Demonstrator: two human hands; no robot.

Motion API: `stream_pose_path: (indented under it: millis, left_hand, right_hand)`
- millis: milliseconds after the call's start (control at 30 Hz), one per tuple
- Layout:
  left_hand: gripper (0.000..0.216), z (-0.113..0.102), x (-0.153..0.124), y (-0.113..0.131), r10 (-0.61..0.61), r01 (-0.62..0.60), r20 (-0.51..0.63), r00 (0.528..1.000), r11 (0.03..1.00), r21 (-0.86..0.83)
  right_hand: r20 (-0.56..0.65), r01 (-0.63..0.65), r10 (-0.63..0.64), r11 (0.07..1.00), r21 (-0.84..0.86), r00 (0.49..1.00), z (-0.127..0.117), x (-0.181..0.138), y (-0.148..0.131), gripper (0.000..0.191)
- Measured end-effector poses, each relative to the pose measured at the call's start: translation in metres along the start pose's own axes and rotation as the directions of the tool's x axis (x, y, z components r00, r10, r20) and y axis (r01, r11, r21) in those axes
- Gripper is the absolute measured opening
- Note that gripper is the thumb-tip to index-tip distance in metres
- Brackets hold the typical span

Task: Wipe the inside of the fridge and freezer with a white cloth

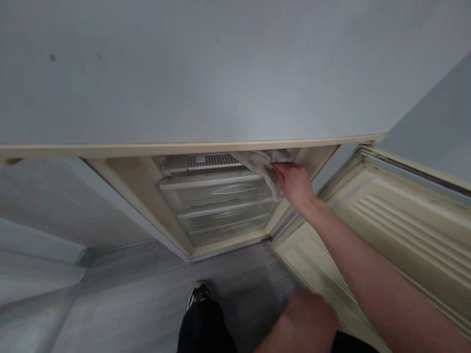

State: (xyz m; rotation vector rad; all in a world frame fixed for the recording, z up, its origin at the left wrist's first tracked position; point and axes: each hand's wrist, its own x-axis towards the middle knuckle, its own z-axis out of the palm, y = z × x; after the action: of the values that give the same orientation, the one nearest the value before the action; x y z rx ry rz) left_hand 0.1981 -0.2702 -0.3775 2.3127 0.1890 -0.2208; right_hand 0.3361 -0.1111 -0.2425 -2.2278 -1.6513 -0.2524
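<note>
My right hand (293, 183) reaches into the open freezer compartment and is closed on a pale grey cloth (262, 165). The cloth hangs down at the upper right of the compartment, in front of a white slatted shelf (215, 160). Below the shelf are several clear-fronted drawers (224, 193), all pushed in. My left hand (308, 318) is low in the view, by my right leg. It is blurred and its fingers cannot be made out.
The freezer door (401, 215), with a ribbed cream inner panel, stands open at the right. A white upper surface (221, 88) overhangs the compartment. My shoe (200, 291) is on the grey floor (125, 299) in front. A grey panel (91, 206) is at the left.
</note>
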Motion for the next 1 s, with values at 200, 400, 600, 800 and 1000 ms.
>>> stream_pose_path:
  millis: [200,400,600,800,1000]
  left_hand:
    - [0.008,-0.072,-0.012,-0.044,-0.334,0.179,-0.525,0.783,0.929,-0.324]
    - [0.029,-0.134,-0.068,-0.101,-0.698,-0.324,-0.658,0.282,0.576,-0.750]
    - [0.027,-0.170,-0.087,-0.094,-0.712,-0.834,-0.587,0.385,0.004,-0.551]
    - [0.027,-0.185,-0.077,-0.090,-0.632,-0.847,-0.638,0.440,-0.056,-0.529]
    - [0.012,-0.183,-0.066,-0.076,-0.748,-0.847,-0.580,0.323,0.045,-0.530]
  right_hand:
    - [-0.261,-0.277,0.424,0.846,0.455,0.867,-0.004,-0.096,-0.002,0.043]
    - [0.076,-0.441,0.782,0.265,0.858,0.618,0.046,-0.159,0.021,0.039]
    - [0.250,-0.489,0.702,0.160,0.857,0.667,0.057,-0.161,0.004,0.043]
    - [0.253,-0.473,0.602,0.237,0.849,0.757,0.061,-0.163,-0.009,0.051]
    - [0.185,-0.402,0.636,0.216,0.890,0.749,0.044,-0.161,0.002,0.052]
